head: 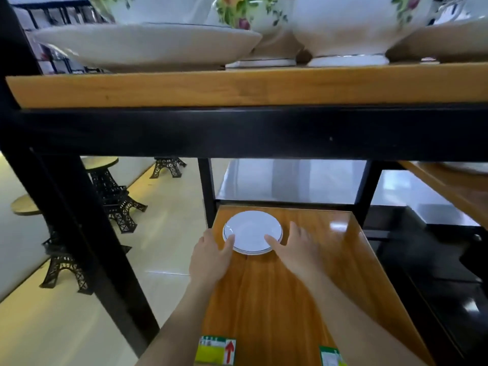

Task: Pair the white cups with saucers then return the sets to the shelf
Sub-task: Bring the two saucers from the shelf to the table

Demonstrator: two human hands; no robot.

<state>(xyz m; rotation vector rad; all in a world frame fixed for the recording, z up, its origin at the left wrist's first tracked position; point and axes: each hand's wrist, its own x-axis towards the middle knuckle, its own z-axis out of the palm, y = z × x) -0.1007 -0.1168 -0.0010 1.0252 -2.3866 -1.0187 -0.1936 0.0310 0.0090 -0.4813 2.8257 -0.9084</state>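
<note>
A white saucer with a thin dark rim line (252,229) lies on the lower wooden shelf (311,273), toward its far end. My left hand (211,257) rests at the saucer's left near edge, thumb on the rim. My right hand (295,247) is at its right near edge, thumb touching the rim, fingers spread on the wood. Whether the saucer is lifted or resting I cannot tell. On the upper wooden shelf (237,88) stand a large white saucer (145,43) and white flowered cups (343,27).
The black metal frame (237,133) of the shelf unit crosses the view above my hands, with a slanting post (87,220) at left. Green labels (216,350) stick to the near shelf edge. Eiffel-tower-legged stools (111,191) stand on the pale floor at left.
</note>
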